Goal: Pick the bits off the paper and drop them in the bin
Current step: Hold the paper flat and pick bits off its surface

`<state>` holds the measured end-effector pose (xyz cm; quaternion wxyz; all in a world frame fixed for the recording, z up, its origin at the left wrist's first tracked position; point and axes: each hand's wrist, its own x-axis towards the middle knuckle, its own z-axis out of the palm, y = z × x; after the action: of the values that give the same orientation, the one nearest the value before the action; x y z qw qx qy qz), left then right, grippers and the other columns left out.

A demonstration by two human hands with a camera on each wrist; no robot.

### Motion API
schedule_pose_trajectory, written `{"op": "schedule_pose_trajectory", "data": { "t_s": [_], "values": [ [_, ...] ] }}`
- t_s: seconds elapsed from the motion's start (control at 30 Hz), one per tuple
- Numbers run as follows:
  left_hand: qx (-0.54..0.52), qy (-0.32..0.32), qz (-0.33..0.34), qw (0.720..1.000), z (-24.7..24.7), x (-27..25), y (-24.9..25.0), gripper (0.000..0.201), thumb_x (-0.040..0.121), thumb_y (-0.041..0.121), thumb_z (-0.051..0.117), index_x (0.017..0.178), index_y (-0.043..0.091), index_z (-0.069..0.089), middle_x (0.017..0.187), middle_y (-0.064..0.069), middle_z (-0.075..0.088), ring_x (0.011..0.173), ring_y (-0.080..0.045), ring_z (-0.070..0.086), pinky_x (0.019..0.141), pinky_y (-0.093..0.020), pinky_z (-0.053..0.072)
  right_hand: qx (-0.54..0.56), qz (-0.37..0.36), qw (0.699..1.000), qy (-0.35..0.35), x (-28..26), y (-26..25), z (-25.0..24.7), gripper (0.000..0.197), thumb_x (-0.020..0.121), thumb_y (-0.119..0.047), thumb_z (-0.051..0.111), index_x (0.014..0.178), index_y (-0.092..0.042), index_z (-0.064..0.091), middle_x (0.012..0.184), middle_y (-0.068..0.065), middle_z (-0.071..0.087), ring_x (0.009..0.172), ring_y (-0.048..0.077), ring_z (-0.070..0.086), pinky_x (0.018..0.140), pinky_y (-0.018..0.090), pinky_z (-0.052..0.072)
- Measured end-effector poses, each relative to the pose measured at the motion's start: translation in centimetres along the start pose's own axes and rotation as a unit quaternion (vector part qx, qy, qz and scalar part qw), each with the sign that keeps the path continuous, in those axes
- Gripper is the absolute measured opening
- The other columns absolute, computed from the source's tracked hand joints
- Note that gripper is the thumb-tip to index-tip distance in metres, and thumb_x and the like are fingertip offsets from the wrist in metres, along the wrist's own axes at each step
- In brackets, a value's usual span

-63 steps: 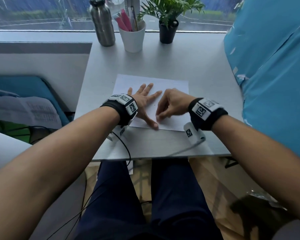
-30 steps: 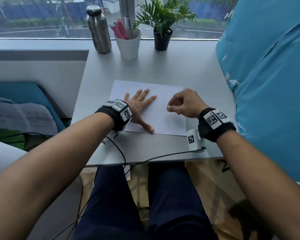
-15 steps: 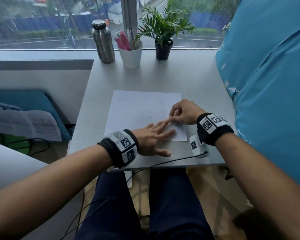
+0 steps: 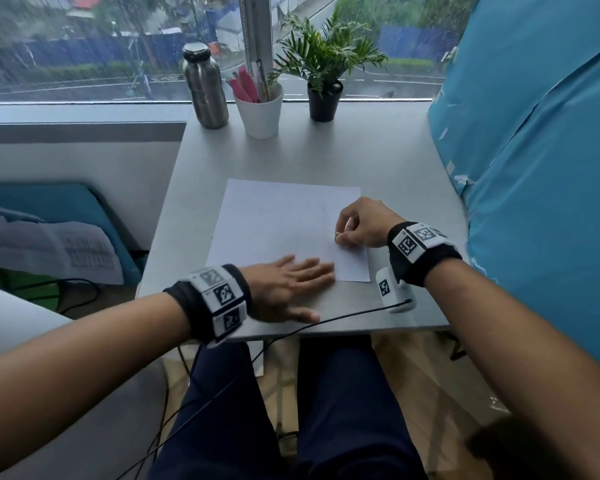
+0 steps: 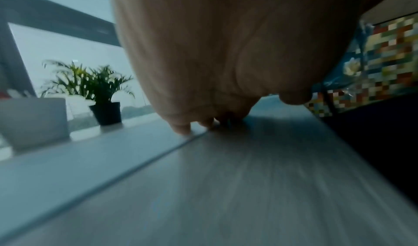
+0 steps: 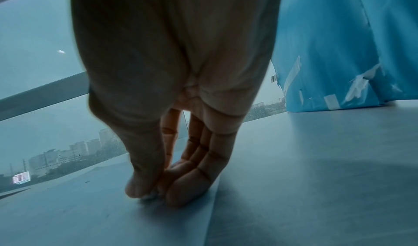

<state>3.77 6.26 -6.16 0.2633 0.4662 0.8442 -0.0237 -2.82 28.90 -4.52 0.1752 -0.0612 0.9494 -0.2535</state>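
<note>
Cushion (image 4: 54, 206): blue, on the floor at far left, with printed sheets (image 4: 66, 252) lying over it.

Left hand (image 4: 286, 289): flat on the table (image 4: 378, 161), fingers straight and released, holding nothing. Fingertips lie over the near edge of the paper (image 4: 274, 223); the thumb rests on bare table. The left wrist view is blurred and shows only the palm low over the table and fingertips at the sheet's edge.

Bottle (image 4: 204, 86): steel, upright at the far edge by the window.

Cup (image 4: 261, 110): white, just right of the bottle, holding pink pens.

Paper: white sheet lying flat mid-table.

Bits: too small to make out for certain; the right wrist view shows faint specks on the sheet's surface.

Plant (image 4: 323, 69): green, in a black pot, right of the cup.

Right hand (image 4: 364, 221): on the sheet's right part, fingers curled, thumb and fingertips (image 6: 174, 194) pressed together in a pinch at the paper surface. Whether a bit sits inside the pinch cannot be told.

Blue cover (image 4: 541, 161): crinkled, with tape patches, standing along the table's right side.

Bin: cannot be identified in any view.
</note>
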Motion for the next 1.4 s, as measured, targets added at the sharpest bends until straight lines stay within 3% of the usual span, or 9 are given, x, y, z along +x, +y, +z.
{"op": "schedule_pose_trajectory", "data": {
  "t_s": [0.27,0.4,0.6,0.7,0.87,1.0,1.13,1.27,1.4],
  "values": [
    [-0.010,0.046,-0.244,0.969,-1.3,-0.2,-4.7,0.100,0.086,0.078,0.020,0.155,0.011,-0.008,0.162,-0.007,-0.015,0.150,-0.024,-0.009,0.120,-0.050,-0.005,0.005,0.010,1.000,0.001,-0.2,-0.4,-0.1,0.005,0.079,-0.018,0.077,0.083,-0.018,0.075,0.075,0.000,0.071,0.063,0.005,0.062,0.055,0.016,0.043],
    [-0.106,0.057,-0.189,0.975,-3.0,3.0,-3.1,0.094,0.087,0.070,0.047,0.157,0.030,-0.001,0.163,0.000,-0.014,0.151,-0.024,-0.009,0.117,-0.060,0.002,0.007,0.011,1.000,0.002,-0.3,-0.5,0.0,0.006,0.078,-0.018,0.079,0.083,-0.019,0.076,0.073,-0.002,0.070,0.060,0.003,0.061,0.053,0.013,0.042],
    [-0.121,0.009,-0.237,0.964,-3.5,5.0,-4.5,0.126,0.056,0.085,0.066,0.149,0.051,-0.012,0.158,0.008,-0.029,0.147,-0.023,-0.024,0.113,-0.065,-0.008,-0.006,-0.026,1.000,0.015,-1.4,-0.9,0.4,0.006,0.073,-0.017,0.081,0.078,-0.016,0.078,0.061,-0.004,0.068,0.053,0.006,0.061,0.056,0.016,0.047],
    [-0.110,-0.009,-0.252,0.961,-4.1,5.2,-4.4,0.132,0.051,0.085,0.069,0.147,0.052,-0.016,0.157,0.007,-0.032,0.146,-0.026,-0.026,0.111,-0.067,-0.006,-0.045,-0.066,0.990,-0.113,-2.6,-2.1,0.6,0.007,0.073,-0.018,0.081,0.079,-0.017,0.078,0.060,-0.002,0.071,0.051,0.007,0.065,0.051,0.012,0.047],
    [-0.108,-0.012,-0.267,0.958,-4.7,5.5,-4.3,0.136,0.049,0.082,0.073,0.146,0.054,-0.017,0.157,0.006,-0.032,0.146,-0.028,-0.026,0.110,-0.068,-0.003,-0.024,-0.059,0.998,0.003,-1.2,-1.5,-0.3,0.006,0.074,-0.015,0.080,0.081,-0.015,0.079,0.057,-0.006,0.068,0.052,0.009,0.064,0.056,0.014,0.048],
    [-0.112,-0.016,-0.271,0.956,-4.8,5.5,-4.7,0.143,0.039,0.086,0.073,0.142,0.057,-0.022,0.155,0.009,-0.035,0.145,-0.028,-0.028,0.108,-0.072,-0.003,-0.056,-0.097,0.985,-0.128,-2.0,-2.2,0.2,0.008,0.072,-0.022,0.082,0.078,-0.018,0.078,0.061,-0.001,0.072,0.055,0.010,0.068,0.055,0.017,0.053],
    [-0.113,-0.020,-0.272,0.956,-4.8,5.8,-4.8,0.145,0.035,0.088,0.072,0.141,0.058,-0.023,0.154,0.010,-0.037,0.145,-0.029,-0.029,0.108,-0.072,-0.004,-0.020,-0.079,0.996,-0.017,-0.7,-1.4,-0.6,0.006,0.074,-0.019,0.081,0.080,-0.016,0.079,0.056,-0.006,0.069,0.052,0.007,0.065,0.058,0.016,0.048],
    [-0.119,-0.019,-0.272,0.955,-4.6,5.7,-5.1,0.148,0.031,0.088,0.072,0.140,0.059,-0.025,0.153,0.012,-0.039,0.144,-0.027,-0.031,0.107,-0.072,-0.005,-0.042,-0.099,0.987,-0.116,-1.1,-1.9,0.0,0.008,0.074,-0.022,0.081,0.081,-0.019,0.079,0.061,-0.003,0.072,0.056,0.008,0.068,0.057,0.012,0.049],
    [-0.126,-0.019,-0.266,0.956,-4.6,5.9,-5.1,0.149,0.032,0.085,0.075,0.140,0.059,-0.024,0.153,0.012,-0.039,0.143,-0.027,-0.032,0.107,-0.073,-0.006,0.000,-0.061,0.998,-0.014,0.2,-0.9,-1.3,0.007,0.074,-0.019,0.081,0.080,-0.017,0.079,0.065,0.003,0.073,0.056,0.012,0.068,0.061,0.018,0.049]
  ]
}}
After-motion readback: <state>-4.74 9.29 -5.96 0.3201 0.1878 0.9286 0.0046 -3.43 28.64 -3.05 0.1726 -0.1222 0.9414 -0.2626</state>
